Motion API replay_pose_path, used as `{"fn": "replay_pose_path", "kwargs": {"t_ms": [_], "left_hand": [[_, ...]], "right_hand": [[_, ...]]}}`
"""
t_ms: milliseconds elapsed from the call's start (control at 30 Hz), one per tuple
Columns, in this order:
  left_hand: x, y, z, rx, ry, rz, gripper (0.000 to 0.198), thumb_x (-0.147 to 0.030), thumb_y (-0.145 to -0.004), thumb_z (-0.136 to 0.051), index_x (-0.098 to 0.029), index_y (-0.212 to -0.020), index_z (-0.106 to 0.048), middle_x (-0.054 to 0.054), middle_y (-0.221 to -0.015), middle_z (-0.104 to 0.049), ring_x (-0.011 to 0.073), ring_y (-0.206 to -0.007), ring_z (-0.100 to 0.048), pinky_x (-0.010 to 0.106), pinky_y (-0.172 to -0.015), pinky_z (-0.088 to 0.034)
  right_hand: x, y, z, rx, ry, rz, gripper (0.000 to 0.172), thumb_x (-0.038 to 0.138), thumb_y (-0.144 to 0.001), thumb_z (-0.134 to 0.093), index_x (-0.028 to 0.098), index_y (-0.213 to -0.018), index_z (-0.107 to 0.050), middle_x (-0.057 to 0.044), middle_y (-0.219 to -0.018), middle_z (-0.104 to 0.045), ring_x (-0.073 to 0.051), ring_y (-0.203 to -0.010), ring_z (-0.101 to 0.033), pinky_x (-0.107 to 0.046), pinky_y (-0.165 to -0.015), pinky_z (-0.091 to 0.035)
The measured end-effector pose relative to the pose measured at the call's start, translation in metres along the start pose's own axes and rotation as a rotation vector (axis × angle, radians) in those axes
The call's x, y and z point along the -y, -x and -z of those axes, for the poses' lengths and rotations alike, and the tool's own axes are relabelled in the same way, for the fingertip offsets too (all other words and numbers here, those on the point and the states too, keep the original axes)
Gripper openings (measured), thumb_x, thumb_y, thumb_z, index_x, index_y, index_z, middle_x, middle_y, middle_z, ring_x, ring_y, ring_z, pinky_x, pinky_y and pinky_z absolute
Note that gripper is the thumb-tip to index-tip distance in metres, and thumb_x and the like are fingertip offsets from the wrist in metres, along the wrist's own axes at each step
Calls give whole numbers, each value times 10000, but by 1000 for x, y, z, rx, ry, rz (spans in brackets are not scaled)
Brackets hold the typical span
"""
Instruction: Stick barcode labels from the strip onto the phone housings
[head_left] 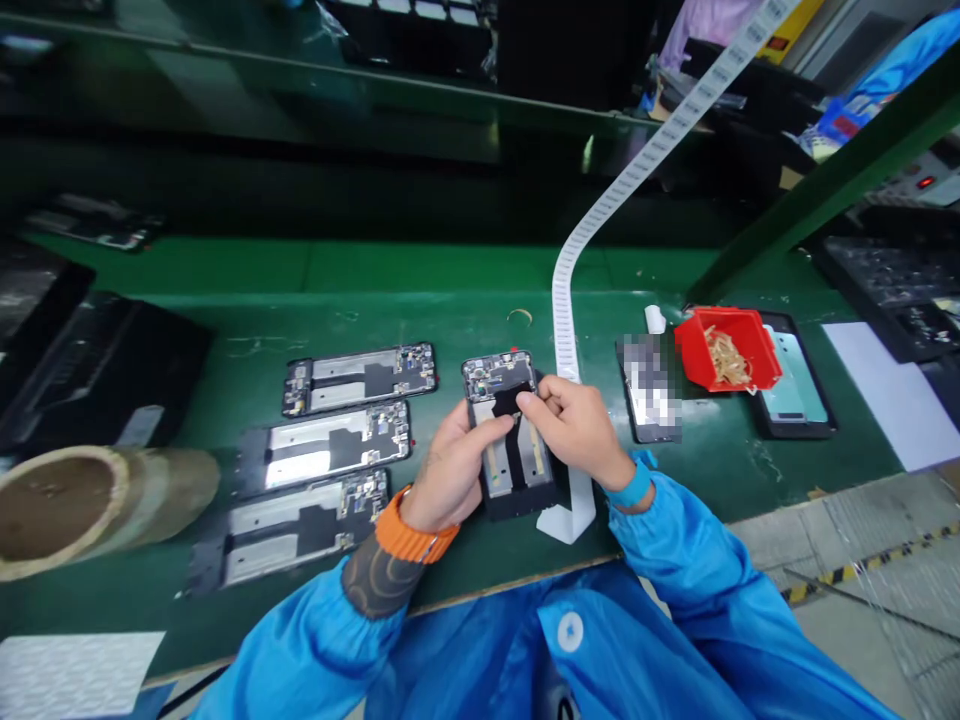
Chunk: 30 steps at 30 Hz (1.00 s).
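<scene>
An opened phone chassis point(517, 470) with its circuit board showing at the top is held low over the green bench. My left hand point(457, 460) grips its left edge, the thumb lying across the front. My right hand point(577, 425) is on its right side, thumb and fingers closed against the black film point(511, 400) below the board; whether they pinch something small is hidden. A white strip of labels point(564, 320) runs down behind my right hand and ends by the bench's front edge. To the left lie three similar phone chassis point(360, 380) in a column.
A red bin point(731, 345) of rubber bands stands at the right, beside a phone in a black tray point(795, 375). Another phone point(649, 390) lies nearer. A cardboard tube point(150, 500) and black boxes point(135, 360) occupy the left. A green post point(825, 190) slants at right.
</scene>
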<state>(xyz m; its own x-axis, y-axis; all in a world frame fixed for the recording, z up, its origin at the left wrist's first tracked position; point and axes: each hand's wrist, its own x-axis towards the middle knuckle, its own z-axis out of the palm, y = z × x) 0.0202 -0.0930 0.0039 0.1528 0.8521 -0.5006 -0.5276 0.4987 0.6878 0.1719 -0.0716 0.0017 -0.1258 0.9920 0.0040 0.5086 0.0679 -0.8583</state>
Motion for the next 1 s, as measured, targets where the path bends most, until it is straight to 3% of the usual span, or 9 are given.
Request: {"fn": "replay_pose_path", "kwargs": {"t_ms": [333,667,833,1000], "left_hand": [[-3,-2,5,1,80,20,400,-221,-634,-856,-177,-985,-670,-1,-884,-728,163,-796,-680,292,-758,-530],[2,-5,9,34,51,-17,409,-235,-658,-819,-163,-1026,-655,1,-859,-709,156,-775,-649,288,-736,-506],[2,-4,9,100,-17,-27,451,-205,-663,-779,-176,-1093,-649,2,-885,-711,166,-813,-644,303,-775,-503],[3,-1,8,108,-74,-10,458,-190,-654,-750,-170,-1099,-642,12,-898,-717,162,-799,-623,301,-767,-490]], "right_hand": [[-2,2,2,28,31,34,335,453,-921,-563,231,-687,-472,88,-492,-364,-106,-502,-350,-261,-542,-296],[-7,4,0,21,98,59,281,409,-913,-574,223,-710,-517,87,-507,-374,-103,-505,-367,-248,-546,-319],[-6,3,-1,-23,111,52,189,392,-870,-625,222,-828,-554,92,-526,-452,-105,-506,-430,-238,-555,-344],[-5,1,0,-50,103,32,253,395,-850,-633,231,-725,-486,89,-507,-448,-103,-487,-422,-242,-533,-324]]}}
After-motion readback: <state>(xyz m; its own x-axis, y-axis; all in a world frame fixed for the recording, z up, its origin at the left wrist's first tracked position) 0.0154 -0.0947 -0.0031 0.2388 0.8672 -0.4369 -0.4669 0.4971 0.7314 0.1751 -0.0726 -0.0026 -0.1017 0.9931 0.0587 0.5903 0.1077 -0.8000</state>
